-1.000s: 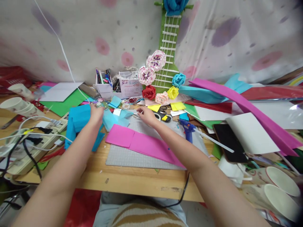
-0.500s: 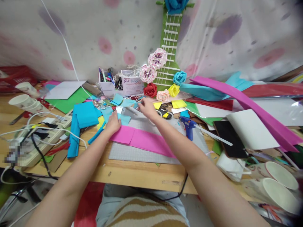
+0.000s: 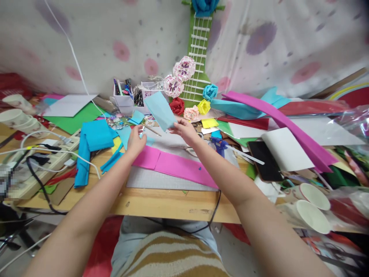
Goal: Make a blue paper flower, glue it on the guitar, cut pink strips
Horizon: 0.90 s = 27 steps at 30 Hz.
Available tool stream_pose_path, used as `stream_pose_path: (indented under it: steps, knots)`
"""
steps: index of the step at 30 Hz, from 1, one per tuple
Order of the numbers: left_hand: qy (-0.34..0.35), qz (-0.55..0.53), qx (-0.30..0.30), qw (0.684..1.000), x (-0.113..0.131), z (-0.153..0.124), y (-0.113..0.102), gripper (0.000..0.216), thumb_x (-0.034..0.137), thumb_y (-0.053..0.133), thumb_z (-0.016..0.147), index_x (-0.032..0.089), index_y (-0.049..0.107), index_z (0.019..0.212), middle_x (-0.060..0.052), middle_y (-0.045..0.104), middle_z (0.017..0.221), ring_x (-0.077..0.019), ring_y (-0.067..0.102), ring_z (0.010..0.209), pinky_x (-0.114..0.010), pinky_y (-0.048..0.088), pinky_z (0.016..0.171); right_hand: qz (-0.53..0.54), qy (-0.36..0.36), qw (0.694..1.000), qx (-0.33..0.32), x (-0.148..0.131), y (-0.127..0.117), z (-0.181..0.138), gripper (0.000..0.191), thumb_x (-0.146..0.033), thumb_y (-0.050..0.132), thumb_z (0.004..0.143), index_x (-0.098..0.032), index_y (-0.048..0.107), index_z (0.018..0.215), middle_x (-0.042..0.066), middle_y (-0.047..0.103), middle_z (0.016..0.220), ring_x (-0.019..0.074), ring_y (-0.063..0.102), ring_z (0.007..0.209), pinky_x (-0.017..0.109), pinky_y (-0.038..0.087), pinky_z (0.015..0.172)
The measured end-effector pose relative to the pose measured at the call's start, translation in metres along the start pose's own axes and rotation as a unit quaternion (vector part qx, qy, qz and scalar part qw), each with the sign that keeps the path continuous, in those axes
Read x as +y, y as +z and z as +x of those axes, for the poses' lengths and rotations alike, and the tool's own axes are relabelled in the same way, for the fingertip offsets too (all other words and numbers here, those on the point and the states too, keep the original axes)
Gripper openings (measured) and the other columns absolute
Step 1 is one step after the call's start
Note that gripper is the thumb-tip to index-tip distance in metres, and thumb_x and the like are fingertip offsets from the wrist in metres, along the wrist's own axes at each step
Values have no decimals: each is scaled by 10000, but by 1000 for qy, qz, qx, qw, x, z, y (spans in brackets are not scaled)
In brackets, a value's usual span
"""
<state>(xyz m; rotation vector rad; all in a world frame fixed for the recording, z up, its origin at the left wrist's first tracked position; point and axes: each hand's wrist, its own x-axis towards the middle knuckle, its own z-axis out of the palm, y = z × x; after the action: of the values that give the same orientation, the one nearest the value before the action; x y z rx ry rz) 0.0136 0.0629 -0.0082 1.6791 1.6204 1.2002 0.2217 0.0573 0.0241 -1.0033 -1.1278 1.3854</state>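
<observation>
My right hand (image 3: 186, 131) pinches the lower corner of a light blue piece of paper (image 3: 160, 109), raised at a slant above the work area. My left hand (image 3: 136, 141) is curled over light blue paper pieces (image 3: 123, 134) at the left end of the pink paper strip (image 3: 178, 169). A small pale bit shows between its thumb and fingers, too small to name. The pink strip lies across the grey cutting mat (image 3: 161, 182), with a fold or seam near its left end and a tiny blue scrap on it.
A blue glue gun (image 3: 219, 146) lies right of my right forearm, near a black phone (image 3: 263, 161). A power strip (image 3: 43, 173) with cables and folded blue paper (image 3: 98, 136) lie left. Behind stands a green panel with paper flowers (image 3: 184, 69). Paper cups (image 3: 313, 215) stand right.
My right hand has lifted the light blue paper off the cluttered table, and it now shows upright. My left hand stays near the pink strip's left end. The view has shifted slightly.
</observation>
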Motion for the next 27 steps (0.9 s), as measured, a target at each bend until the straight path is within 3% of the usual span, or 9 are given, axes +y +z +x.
stream_pose_path:
  steps: [4, 7, 9, 11, 14, 17, 20, 23, 27]
  knots:
    - [-127, -272, -98, 949, 34, -6, 16, 293, 329, 567, 755, 169, 495, 989, -44, 637, 881, -148, 635, 765, -361, 518, 774, -83, 0, 995, -51, -3, 1, -13, 178, -262, 618, 761, -176, 462, 770, -48, 564, 638, 79, 596, 570, 224, 524, 594]
    - [-156, -308, -106, 933, 53, -15, 31, 230, 247, 623, 682, 151, 554, 879, 4, 630, 717, -110, 609, 635, -290, 523, 687, -165, -22, 982, -95, -8, -4, -27, 296, -225, 646, 716, -194, 477, 957, -77, 535, 608, 82, 550, 484, 219, 492, 502]
    - [-186, -318, -187, 911, 62, -23, 40, 206, 198, 645, 634, 135, 581, 819, 6, 630, 656, -112, 605, 600, -273, 520, 658, -198, -33, 971, -129, -9, -8, -35, 409, -203, 646, 702, -209, 468, 1070, -88, 517, 610, 80, 525, 463, 215, 471, 474]
    - [-193, -325, -252, 891, 67, -30, 48, 204, 170, 653, 610, 121, 588, 796, 0, 636, 637, -117, 610, 588, -271, 518, 660, -231, -19, 962, -147, -8, -14, -42, 349, -194, 625, 711, -198, 510, 1040, -83, 507, 596, 78, 506, 449, 216, 455, 465]
    - [-178, -312, -267, 894, 68, -43, 55, 276, 150, 628, 640, 116, 576, 908, -11, 657, 691, -121, 629, 632, -282, 515, 710, -307, 6, 948, -82, -4, -27, -54, 123, -204, 596, 735, -172, 551, 845, -63, 507, 554, 87, 504, 445, 216, 423, 465]
    - [-104, -221, -235, 941, 64, -63, 59, 384, 118, 562, 698, 136, 514, 1079, -51, 682, 867, -149, 647, 811, -313, 502, 791, -416, -19, 909, 12, -5, -46, -78, 80, -241, 574, 767, -169, 542, 756, -31, 529, 577, 106, 532, 513, 223, 404, 512]
    - [65, -48, -236, 968, 58, -88, 66, 338, 142, 523, 753, 164, 533, 1090, -82, 652, 1064, -184, 602, 998, -353, 465, 893, -553, -111, 825, 27, -10, -65, -109, 44, -202, 589, 743, -166, 570, 725, 31, 565, 789, 140, 553, 719, 250, 413, 647]
    - [211, 90, -274, 934, 54, -109, 77, 317, 212, 495, 808, 154, 561, 1112, -106, 588, 1209, -222, 515, 1157, -385, 383, 1009, -648, -104, 753, -50, -8, -77, -132, 37, -170, 556, 763, -165, 592, 757, 63, 560, 913, 145, 537, 758, 260, 399, 697]
    - [276, 193, -310, 889, 46, -120, 91, 471, 315, 457, 853, 93, 462, 1269, -148, 380, 1417, -252, 290, 1344, -415, 231, 1112, -670, -79, 728, -120, 11, -84, -139, 98, -150, 548, 776, -160, 596, 861, 60, 583, 883, 156, 542, 802, 249, 396, 734]
